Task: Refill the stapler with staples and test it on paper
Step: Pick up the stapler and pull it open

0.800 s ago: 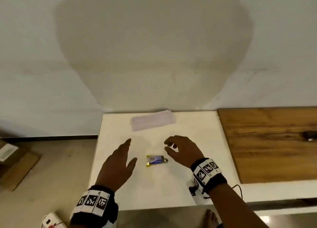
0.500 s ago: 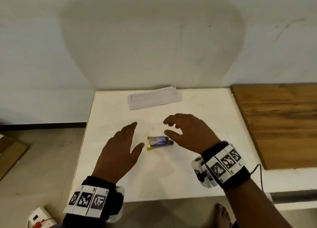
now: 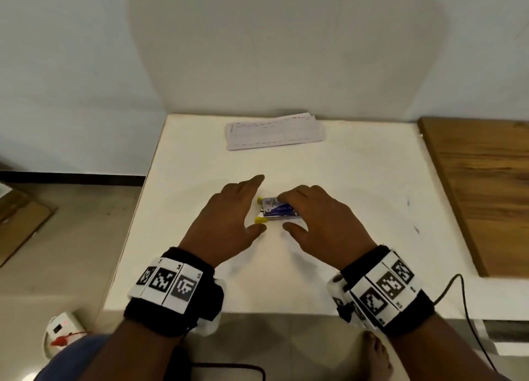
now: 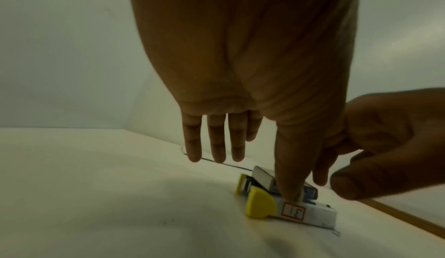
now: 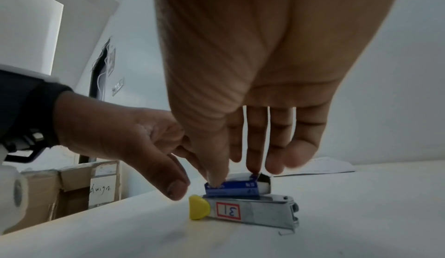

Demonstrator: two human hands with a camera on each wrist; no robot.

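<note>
A small silver stapler (image 3: pixel 276 218) with yellow end caps and a red-framed "31" label (image 5: pixel 228 211) lies mid-table. A blue-and-white staple box (image 3: pixel 273 207) rests on it. My right hand (image 3: pixel 300 211) arches over the box with its fingertips (image 5: pixel 253 167) down on the far end and the thumb low on the near side. I cannot tell whether that thumb touches. My left hand (image 3: pixel 252 206) is at the stapler's yellow end, fingers straight, thumb (image 4: pixel 289 186) beside the near cap. A folded paper stack (image 3: pixel 274 133) lies at the table's back edge.
The white table (image 3: pixel 200 165) stands against a wall. A wooden board (image 3: pixel 486 194) adjoins it on the right. A black cable (image 3: pixel 458 294) loops off the front right corner. On the floor to the left are cardboard (image 3: pixel 20 223) and a white power strip (image 3: pixel 60 329).
Both hands have closed in on the stapler from either side and dropped lower. The right fingers now reach the staple box. My view has tipped downward.
</note>
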